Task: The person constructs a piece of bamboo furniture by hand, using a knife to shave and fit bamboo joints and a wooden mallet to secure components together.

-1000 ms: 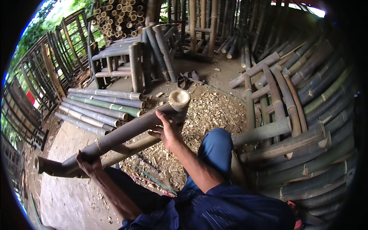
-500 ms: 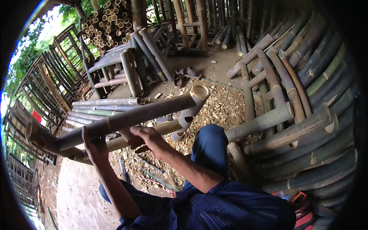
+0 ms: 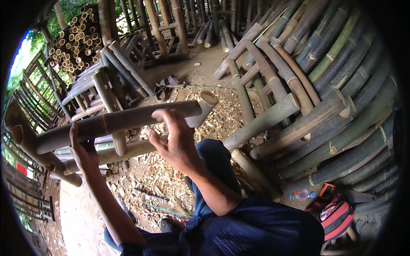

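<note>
A bamboo frame [image 3: 141,118] is held up across my lap, tilted slightly up to the right. It has a dark upper pole, a paler lower pole [image 3: 104,155], thick end posts and a short bamboo strut [image 3: 119,144] between the poles. Near its left end my left hand [image 3: 84,149] is closed round the upper pole, thumb upright on the near side. My right hand [image 3: 179,138] is before the right half of the frame, thumb and forefinger apart. Its forefinger overlaps the upper pole; whether it touches is unclear.
Wood chips [image 3: 171,183] cover the ground below. Bamboo pieces [image 3: 341,123] crowd the right side, and a bamboo chair frame [image 3: 102,91] stands ahead left. Sandals [image 3: 166,86] lie beyond the chips. A plastic bottle [image 3: 301,195] and a red-and-black bag [image 3: 337,217] rest at lower right.
My right hand has come off the short strut and risen rightward to the upper pole, fingers spreading. The view has turned right, bringing the bottle and bag further in. My left hand keeps its hold.
</note>
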The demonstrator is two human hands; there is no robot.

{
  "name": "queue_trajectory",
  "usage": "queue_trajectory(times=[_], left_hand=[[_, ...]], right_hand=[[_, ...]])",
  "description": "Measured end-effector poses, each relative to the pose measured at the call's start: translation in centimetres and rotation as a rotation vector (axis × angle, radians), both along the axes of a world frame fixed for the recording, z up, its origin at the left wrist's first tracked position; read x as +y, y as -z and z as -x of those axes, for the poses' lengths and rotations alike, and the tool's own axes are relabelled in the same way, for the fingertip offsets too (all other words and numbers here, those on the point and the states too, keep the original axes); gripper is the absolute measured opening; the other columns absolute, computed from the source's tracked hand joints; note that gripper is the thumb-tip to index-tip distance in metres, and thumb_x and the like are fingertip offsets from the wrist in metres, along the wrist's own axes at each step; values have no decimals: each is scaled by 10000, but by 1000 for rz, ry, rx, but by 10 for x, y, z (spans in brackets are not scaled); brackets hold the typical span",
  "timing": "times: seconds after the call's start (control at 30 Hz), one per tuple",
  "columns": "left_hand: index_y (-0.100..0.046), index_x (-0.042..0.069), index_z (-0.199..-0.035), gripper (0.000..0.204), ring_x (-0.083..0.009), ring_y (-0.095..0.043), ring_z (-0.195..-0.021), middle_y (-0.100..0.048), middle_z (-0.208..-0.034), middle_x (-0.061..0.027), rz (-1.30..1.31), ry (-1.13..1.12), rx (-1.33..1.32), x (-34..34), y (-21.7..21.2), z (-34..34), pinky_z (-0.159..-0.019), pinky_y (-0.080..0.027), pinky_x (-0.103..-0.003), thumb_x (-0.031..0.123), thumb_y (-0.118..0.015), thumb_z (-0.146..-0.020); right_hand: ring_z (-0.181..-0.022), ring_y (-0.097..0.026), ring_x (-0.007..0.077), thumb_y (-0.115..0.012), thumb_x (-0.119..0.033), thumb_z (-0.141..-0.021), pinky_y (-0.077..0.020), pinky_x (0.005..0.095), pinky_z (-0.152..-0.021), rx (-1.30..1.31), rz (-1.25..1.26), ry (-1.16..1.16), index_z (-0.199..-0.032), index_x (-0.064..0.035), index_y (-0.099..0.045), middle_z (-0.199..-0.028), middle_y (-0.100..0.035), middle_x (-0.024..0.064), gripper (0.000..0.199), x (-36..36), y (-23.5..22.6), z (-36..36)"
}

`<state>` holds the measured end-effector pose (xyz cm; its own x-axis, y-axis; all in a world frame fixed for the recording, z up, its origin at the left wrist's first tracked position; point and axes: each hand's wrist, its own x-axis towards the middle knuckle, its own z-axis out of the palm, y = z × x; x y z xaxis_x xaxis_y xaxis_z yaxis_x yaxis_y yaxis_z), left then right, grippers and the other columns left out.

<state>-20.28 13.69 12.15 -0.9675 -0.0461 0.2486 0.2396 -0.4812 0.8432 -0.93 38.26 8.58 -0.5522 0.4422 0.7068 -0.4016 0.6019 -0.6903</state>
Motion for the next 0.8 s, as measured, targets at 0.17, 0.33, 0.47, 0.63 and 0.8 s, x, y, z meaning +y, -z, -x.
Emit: queue_trajectory(times=[0.17, 0.33, 0.47, 0.63, 0.8], left_hand=[[-612, 32, -1279, 488, -231, -685, -1060, -693, -1160, -107, -104, 136, -38, -1, 4, 17, -966, -559, -383, 328, -770, -925], [-621, 23, -1246, 444, -229, -684, -1019, -697, -1109, -93, -196, 157, -40, -14, 17, 37, -984, -556, -383, 299, -760, -927], [-663, 17, -1166, 415, -208, -682, -953, -697, -1064, -81, -171, 104, -7, 4, 11, 19, -904, -574, -363, 294, -799, -889], [-664, -36, -1146, 505, -215, -690, -887, -693, -1012, -113, -167, -50, 6, 36, 0, -20, -830, -593, -357, 318, -851, -837], [-658, -62, -1206, 586, -240, -684, -972, -689, -1099, -163, -145, -143, 4, 59, 0, -53, -924, -565, -383, 339, -858, -828]], right_hand=[[-1239, -517, 420, -805, -159, -827, -424, 483, -1092, -98, -302, 205, -1389, 29, -509, -1277, -554, 235, 663, 8, -2, -13], [-1297, -489, 387, -804, -193, -854, -400, 476, -1134, -187, -179, 39, -1389, 30, -538, -1321, -549, 238, 639, 27, -1, -37], [-1302, -497, 380, -761, -241, -883, -400, 470, -1135, -298, -323, 348, -1375, 29, -554, -1335, -558, 239, 599, 65, -16, -72], [-1302, -503, 400, -758, -293, -889, -413, 456, -1129, -450, -281, 425, -1385, -27, -579, -1378, -565, 202, 591, 103, -3, -92], [-1293, -568, 379, -741, -348, -916, -439, 447, -1119, -478, -102, 267, -1373, -4, -598, -1370, -607, 224, 590, 115, 27, -86]])
